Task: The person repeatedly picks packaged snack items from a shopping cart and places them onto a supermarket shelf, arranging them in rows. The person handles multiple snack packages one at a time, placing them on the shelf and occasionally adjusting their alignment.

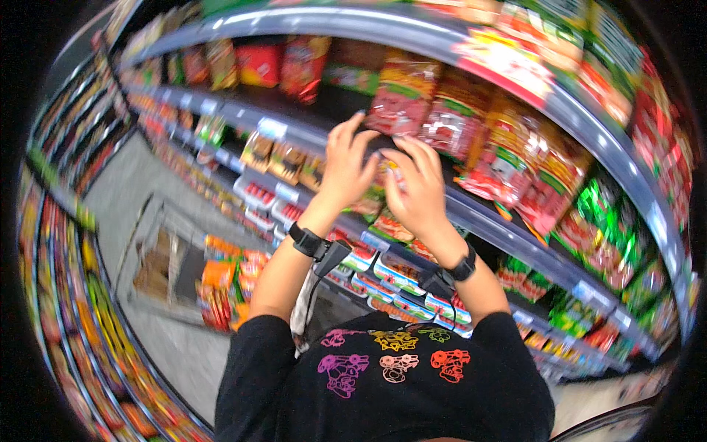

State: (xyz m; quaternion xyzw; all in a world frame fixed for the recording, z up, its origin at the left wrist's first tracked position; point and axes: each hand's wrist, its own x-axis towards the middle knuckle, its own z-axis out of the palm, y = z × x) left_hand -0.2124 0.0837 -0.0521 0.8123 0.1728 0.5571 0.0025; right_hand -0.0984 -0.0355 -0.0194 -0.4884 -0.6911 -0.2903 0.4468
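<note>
My left hand is raised at the front edge of a shelf, its fingers curved and apart with nothing seen in them. Close beside it, my right hand bends its fingers inward. A small colourful patch shows between the right thumb and fingers; blur hides whether it is a held packet or goods behind. Just beyond the fingertips hangs a clear-fronted food packet with reddish contents, and a similar packet is to its right. Both wrists wear black straps with dark devices.
A shelf rail with price tags runs across below the hands. Boxed packs fill lower shelves. On the floor at left, a cart or basket holds orange and red packets. Another stocked shelf borders the aisle.
</note>
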